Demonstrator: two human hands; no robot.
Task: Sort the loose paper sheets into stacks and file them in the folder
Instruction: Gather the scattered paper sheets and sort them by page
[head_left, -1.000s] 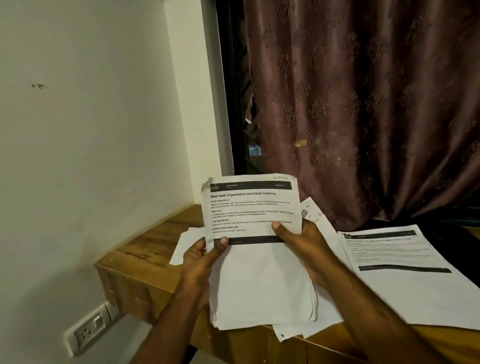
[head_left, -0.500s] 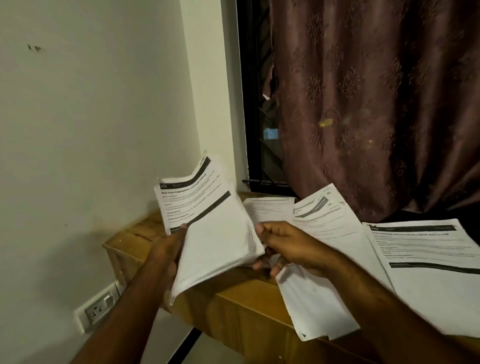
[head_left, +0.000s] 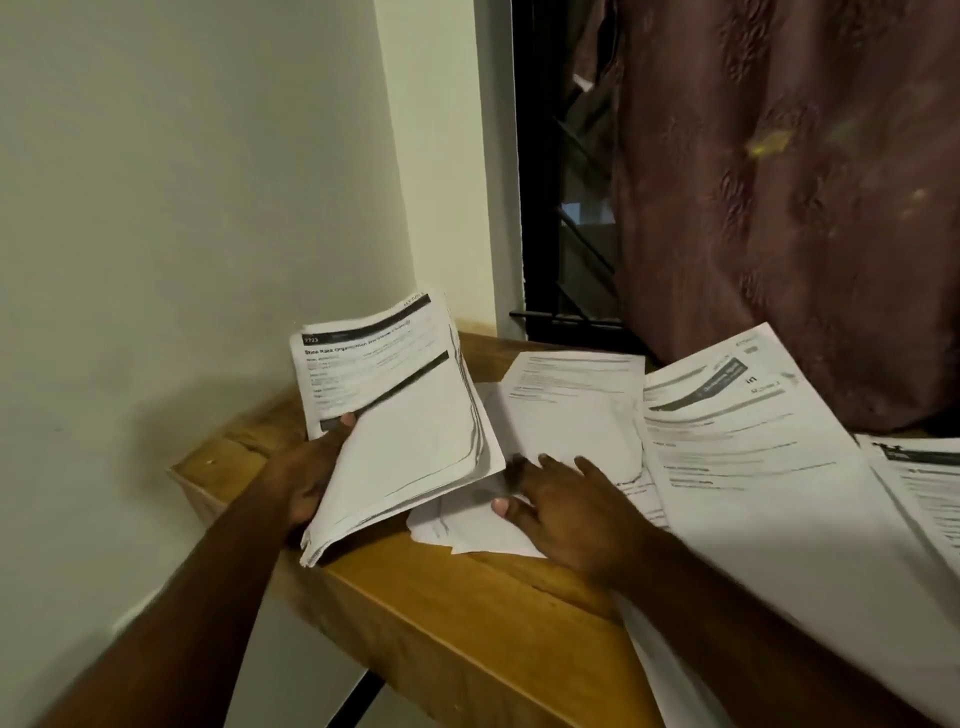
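Both hands work at the left end of a wooden table (head_left: 467, 613) in the head view. Left hand (head_left: 306, 473) grips a thick stack of printed sheets (head_left: 400, 431) from its lower left side, thumb lying across the top page and fingers curled beneath; the stack is tilted up off the table, its far edge raised toward the wall, its lower corner hanging just past the table's front edge. Its top page carries black bars and a heading that begins "Shoe Rack". Right hand (head_left: 566, 504) lies flat with fingers spread and straight, pressing on loose sheets (head_left: 571, 415) that lie on the table just right of the held stack, holding nothing. Further right, a larger printed sheet (head_left: 753, 467) overlaps those pages and runs down over the table's front edge, and another printed page (head_left: 924, 478) shows at the right border. Behind the papers hangs a dark patterned curtain (head_left: 789, 208), beside a dark window opening with bars (head_left: 566, 234); a plain pale wall (head_left: 182, 208) fills the left.
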